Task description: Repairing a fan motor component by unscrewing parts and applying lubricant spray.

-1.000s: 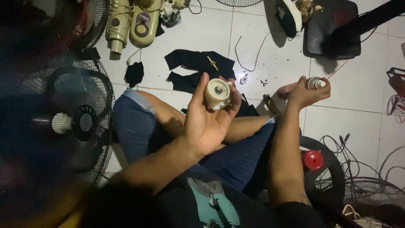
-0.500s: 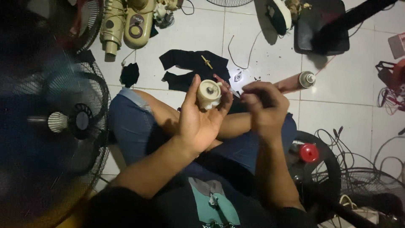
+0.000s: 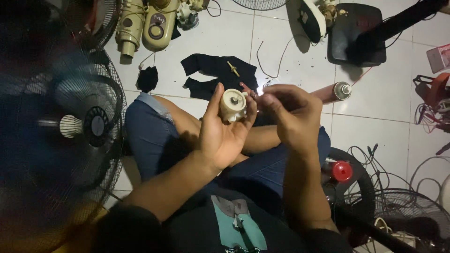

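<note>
A small cream fan motor [image 3: 233, 104] is gripped upright in the left hand [image 3: 224, 136], its shaft end turned upward. Just beside it, the right hand [image 3: 290, 117] is pinched around something too small to make out. The motor is best kept steady and the right-hand work brought squarely to the shaft.

A cream plastic motor housing [image 3: 233, 104], smooth and dully glossy, sits centre frame above glossy white floor tiles [image 3: 393, 98]. Matt black cloth [image 3: 213, 75] lies upper centre; a wire metal fan guard [image 3: 101, 126] stands left.
</note>
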